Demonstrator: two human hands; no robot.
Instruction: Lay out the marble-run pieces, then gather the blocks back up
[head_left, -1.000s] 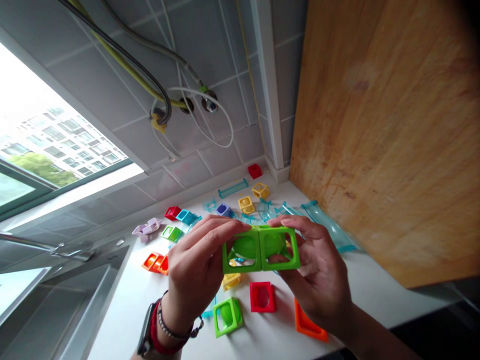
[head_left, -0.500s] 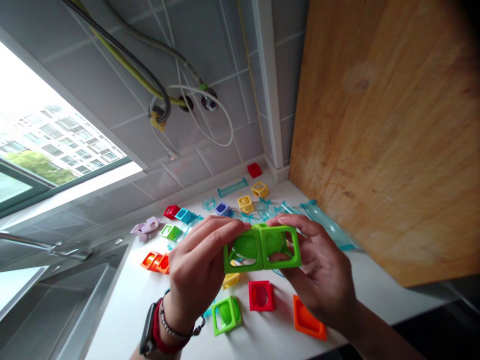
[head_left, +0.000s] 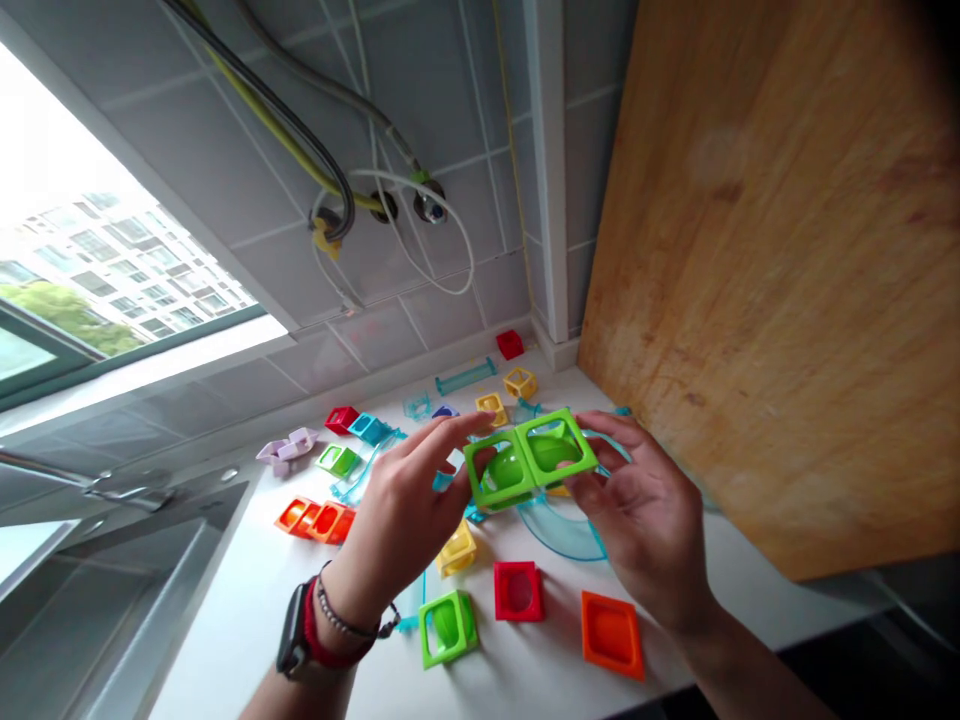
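Two joined green cube blocks (head_left: 523,450) with open window-like sides are held up above the counter, tilted with their right end higher. At the right end, my right hand (head_left: 645,510) grips them between thumb and fingers. My left hand (head_left: 409,490) is closed at the left end, its index finger stretched along the top edge and its thumb partly behind the block. Below them on the counter lie a yellow cube block (head_left: 457,550), a red cube block (head_left: 517,591), another green cube block (head_left: 448,628) and an orange block (head_left: 612,634).
Joined orange blocks (head_left: 315,520), a lilac piece (head_left: 287,450) and several clear blue track pieces (head_left: 465,376) are spread over the white counter (head_left: 247,600). A sink (head_left: 142,600) lies left, a wooden panel (head_left: 750,300) stands right, and hoses (head_left: 300,130) hang on the tiled wall.
The joined green blocks have turned, with the right end raised and more of the inside showing. My left fingers have loosened and shifted toward the left end. The view has shifted slightly.
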